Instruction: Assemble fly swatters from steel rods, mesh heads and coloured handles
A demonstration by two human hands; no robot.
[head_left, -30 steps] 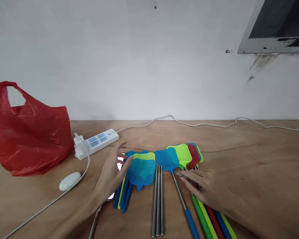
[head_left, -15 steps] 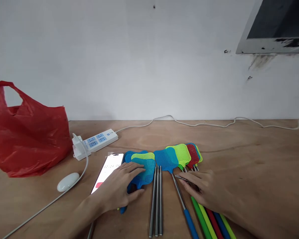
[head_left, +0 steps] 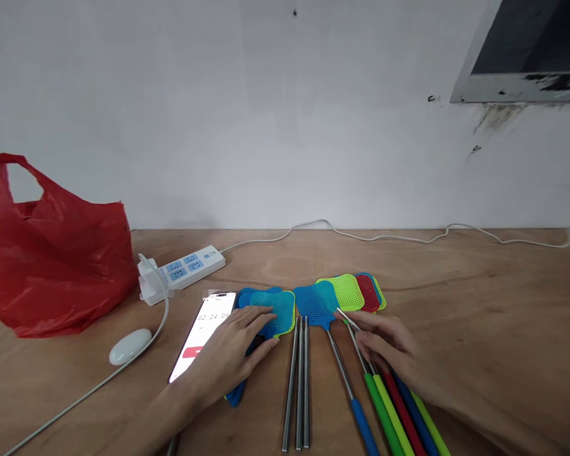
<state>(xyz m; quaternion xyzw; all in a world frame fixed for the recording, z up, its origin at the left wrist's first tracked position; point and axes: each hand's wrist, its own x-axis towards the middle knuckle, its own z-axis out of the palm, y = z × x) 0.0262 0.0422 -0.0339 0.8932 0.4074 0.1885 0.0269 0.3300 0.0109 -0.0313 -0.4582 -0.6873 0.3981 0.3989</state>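
Brown wooden table (head_left: pixel 494 304) beneath my head camera, its contents listed from near to far. Coloured handles (head_left: pixel 395 415) in green, yellow-green, red and blue lie side by side at lower right; one blue handle (head_left: pixel 363 427) lies apart to their left. Three metal rods (head_left: pixel 299 392) lie loose, nearly parallel, between my hands. My right hand (head_left: pixel 394 348), above the coloured handles, pinches a slim metal rod (head_left: pixel 349 319) between thumb and fingers, its tip pointing up and left. My left hand (head_left: pixel 240 345) lies across a blue mesh swatter head (head_left: pixel 284 310), fingers extended over the mesh; I cannot tell whether they grasp it. That head overlaps others, with a yellow-green rim showing at its edge. To its right, further mesh heads (head_left: pixel 346 291) overlap in a row. Left of my left hand lies a lit phone (head_left: pixel 209 326). Beyond are a red plastic bag (head_left: pixel 57 266) and a white power strip (head_left: pixel 187 269); a pale wall (head_left: pixel 218 114) closes the view.
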